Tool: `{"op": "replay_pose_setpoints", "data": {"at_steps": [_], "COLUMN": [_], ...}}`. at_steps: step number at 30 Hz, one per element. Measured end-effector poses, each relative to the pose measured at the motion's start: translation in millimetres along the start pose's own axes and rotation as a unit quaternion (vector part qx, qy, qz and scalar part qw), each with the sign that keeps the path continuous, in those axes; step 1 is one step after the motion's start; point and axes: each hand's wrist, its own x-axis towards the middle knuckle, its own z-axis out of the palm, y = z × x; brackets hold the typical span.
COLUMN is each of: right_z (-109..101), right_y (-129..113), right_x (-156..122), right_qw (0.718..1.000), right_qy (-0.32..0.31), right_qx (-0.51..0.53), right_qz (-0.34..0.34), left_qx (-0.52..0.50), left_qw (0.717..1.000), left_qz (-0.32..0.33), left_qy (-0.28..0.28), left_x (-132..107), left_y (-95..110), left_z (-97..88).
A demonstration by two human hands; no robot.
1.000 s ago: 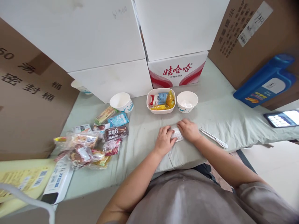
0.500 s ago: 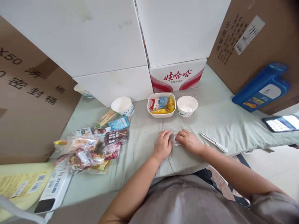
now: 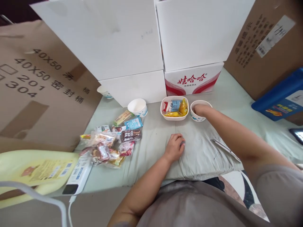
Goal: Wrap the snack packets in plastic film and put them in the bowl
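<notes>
My right hand (image 3: 200,110) reaches down into a white paper bowl (image 3: 199,119) with a blue pattern; its fingers are hidden inside. My left hand (image 3: 174,147) rests on the green cloth, fingers curled, with a small greyish spot showing between thumb and forefinger that I cannot make out. Beside the bowl stands a rectangular white tub (image 3: 174,118), holding a red-white-and-blue packet (image 3: 172,106) and yellow-wrapped snacks (image 3: 183,107). Further left are another paper bowl (image 3: 138,108) and a loose heap of wrapped snacks (image 3: 106,143).
White boxes (image 3: 132,41) stand stacked behind the bowls, with brown cartons (image 3: 47,94) on either side. A pen (image 3: 226,148) lies under my right forearm. Blue bottle (image 3: 281,97) and phone (image 3: 297,135) are at right; a yellow bottle (image 3: 38,173) and a white boxy device (image 3: 79,176) at left.
My right hand has gone from the cloth, where it was on a clear plastic wrapper, up into the right paper bowl. The left hand stays low, fingers more curled. The view has shifted left.
</notes>
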Motion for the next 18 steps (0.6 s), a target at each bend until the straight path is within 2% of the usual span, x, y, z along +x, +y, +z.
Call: {"op": "replay_pose_setpoints", "data": {"at_steps": [3,5,7,10,14,16,18], "right_z": [9.5,9.9,8.2,6.0,5.6,5.9,5.8], "right_y": [-3.5,-3.5,-1.9,1.8,4.6,4.0,1.9], "right_x": [15.0,18.1,17.6,14.1,11.5,11.1,10.3], "right_qw": [0.995,0.992,0.99,0.99,0.99,0.989,0.989], "right_qy": [-0.087,-0.116,-0.128,-0.13,-0.134,-0.137,-0.133], "right_qx": [-0.021,-0.027,-0.029,-0.025,-0.023,-0.025,-0.027], "right_qz": [0.037,0.047,0.049,0.049,0.049,0.052,0.053], "left_qx": [-0.001,0.003,0.027,0.123,0.216,0.295,0.367], "left_qw": [1.0,1.0,1.0,0.992,0.972,0.94,0.902], "left_qz": [-0.006,-0.008,0.001,0.006,-0.075,-0.155,-0.223], "left_qy": [-0.005,-0.004,-0.008,-0.004,0.058,0.071,0.039], "left_x": [0.0,0.7,1.6,0.1,-14.5,-26.0,-36.3], "left_y": [1.2,3.5,6.2,6.3,-12.7,-29.2,-45.8], "left_z": [2.6,1.1,-8.8,-45.7,-115.5,-142.4,-158.3]}}
